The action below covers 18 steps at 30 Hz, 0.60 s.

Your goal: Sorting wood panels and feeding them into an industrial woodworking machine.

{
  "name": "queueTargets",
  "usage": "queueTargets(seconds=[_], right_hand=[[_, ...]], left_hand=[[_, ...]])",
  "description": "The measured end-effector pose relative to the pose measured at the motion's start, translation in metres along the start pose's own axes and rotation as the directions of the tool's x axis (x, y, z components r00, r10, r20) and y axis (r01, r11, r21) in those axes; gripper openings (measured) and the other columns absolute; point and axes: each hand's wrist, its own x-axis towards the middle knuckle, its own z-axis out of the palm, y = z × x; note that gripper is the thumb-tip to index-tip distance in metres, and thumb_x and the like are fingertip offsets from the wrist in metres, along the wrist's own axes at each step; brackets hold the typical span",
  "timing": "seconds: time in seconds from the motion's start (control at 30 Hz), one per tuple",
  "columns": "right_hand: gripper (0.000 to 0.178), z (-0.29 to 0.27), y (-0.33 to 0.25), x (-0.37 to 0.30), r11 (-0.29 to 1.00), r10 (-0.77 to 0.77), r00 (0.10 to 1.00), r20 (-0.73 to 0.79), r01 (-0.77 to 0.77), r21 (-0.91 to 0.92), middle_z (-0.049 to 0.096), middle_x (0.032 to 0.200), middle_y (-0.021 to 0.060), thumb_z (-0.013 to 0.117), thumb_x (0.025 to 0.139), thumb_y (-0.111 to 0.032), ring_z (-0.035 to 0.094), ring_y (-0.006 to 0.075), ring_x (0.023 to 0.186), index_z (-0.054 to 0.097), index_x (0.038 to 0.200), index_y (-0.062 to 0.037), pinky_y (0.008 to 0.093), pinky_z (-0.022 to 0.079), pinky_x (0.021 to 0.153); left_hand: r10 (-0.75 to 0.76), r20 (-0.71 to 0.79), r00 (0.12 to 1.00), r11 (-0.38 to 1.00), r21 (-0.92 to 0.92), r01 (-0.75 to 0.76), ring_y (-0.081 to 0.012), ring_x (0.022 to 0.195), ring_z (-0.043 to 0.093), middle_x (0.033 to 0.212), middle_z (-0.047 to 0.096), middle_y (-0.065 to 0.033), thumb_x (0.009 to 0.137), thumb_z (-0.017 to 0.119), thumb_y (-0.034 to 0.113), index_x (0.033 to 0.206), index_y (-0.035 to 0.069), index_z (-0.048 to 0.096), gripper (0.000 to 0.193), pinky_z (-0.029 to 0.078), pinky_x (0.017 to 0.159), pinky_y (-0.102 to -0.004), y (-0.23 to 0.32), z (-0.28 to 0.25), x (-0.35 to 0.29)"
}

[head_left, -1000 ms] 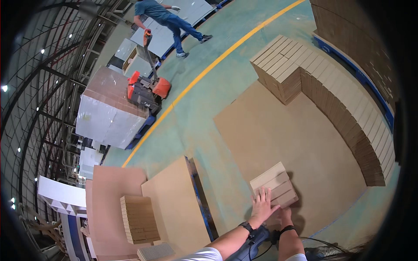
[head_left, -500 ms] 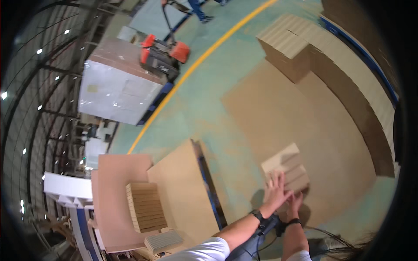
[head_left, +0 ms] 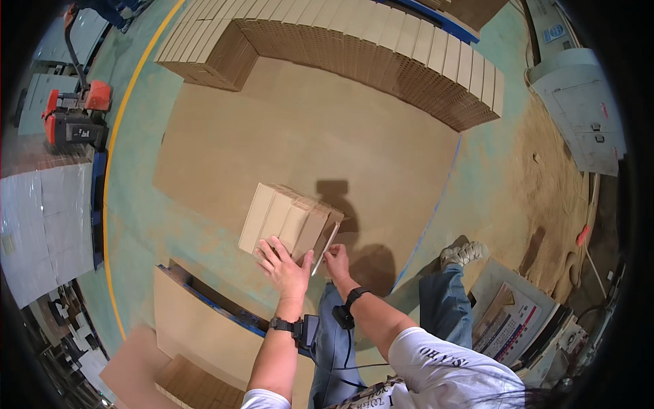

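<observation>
A small block of brown cardboard pieces [head_left: 276, 211], set side by side, sits on the near part of a large cardboard sheet [head_left: 306, 129]. My left hand [head_left: 285, 269] lies over its near edge, fingers spread and palm down. At the block's right end a thin cardboard piece with a pale edge [head_left: 327, 248] stands tilted out. My right hand [head_left: 336, 262] pinches this edge between thumb and fingers. What the right fingertips press on from behind is hidden.
A long row of stacked cardboard pieces [head_left: 368, 41] lines the sheet's far edge. Near left stands a pallet with cardboard [head_left: 204, 320]. Beyond a yellow floor line [head_left: 109, 204] are a wrapped load [head_left: 48, 218] and a red pallet truck [head_left: 78, 112]. A grey cabinet [head_left: 582, 109] stands right.
The view has swung to the right. My hands, close together at the block before, are now apart, the right one at the thin piece on the block's right end.
</observation>
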Motion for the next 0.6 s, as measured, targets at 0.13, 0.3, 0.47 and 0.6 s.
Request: queueTargets(seconds=[0.13,0.3,0.47,0.6], right_hand=[[0.042,0.001,-0.005,-0.015,0.991,0.037,0.998,0.055,-0.044,0.128,0.059,0.101,0.0161,0.059,0.072,-0.006,0.06,0.0246,0.089,0.041,0.109,0.0007,0.0328,0.049,0.072],[0.05,0.0,0.003,-0.02,0.978,-0.092,0.984,0.151,0.061,0.2,0.057,0.1,0.017,0.068,0.072,-0.016,0.059,0.025,0.086,0.038,0.109,-0.0017,0.0328,0.049,0.069],[0.061,0.003,-0.001,-0.022,0.971,-0.073,0.992,0.099,0.094,-0.222,0.056,0.101,0.0206,0.071,0.069,-0.029,0.058,0.0332,0.088,0.036,0.111,-0.0016,0.0374,0.046,0.075],[0.057,0.019,-0.023,-0.038,0.947,-0.101,0.99,-0.093,0.067,-0.315,0.056,0.101,0.0224,0.067,0.069,-0.024,0.056,0.0373,0.093,0.036,0.112,-0.0028,0.042,0.044,0.078]], left_hand=[[-0.022,-0.024,0.999,1.0,0.006,0.022,-0.0482,0.126,0.015,0.139,0.015,-0.0272,0.074,0.059,0.052,0.137,0.001,0.014,0.093,0.017,0.099,-0.0604,-0.014,0.005,-0.015],[-0.046,-0.034,0.998,0.998,-0.05,0.044,-0.0475,0.127,0.013,0.139,0.013,-0.0272,0.076,0.058,0.052,0.138,0.001,0.013,0.093,0.015,0.099,-0.0608,-0.022,0.012,-0.036],[-0.03,-0.031,0.999,0.999,-0.032,0.029,-0.0476,0.126,0.014,0.139,0.013,-0.0278,0.076,0.056,0.053,0.137,0.0,0.012,0.092,0.014,0.1,-0.0608,-0.028,0.012,-0.041],[-0.044,0.008,0.999,0.999,0.011,0.044,-0.0467,0.128,0.011,0.14,0.012,-0.0268,0.076,0.051,0.059,0.137,0.0,0.013,0.094,0.013,0.1,-0.0608,-0.032,0.01,-0.036]])
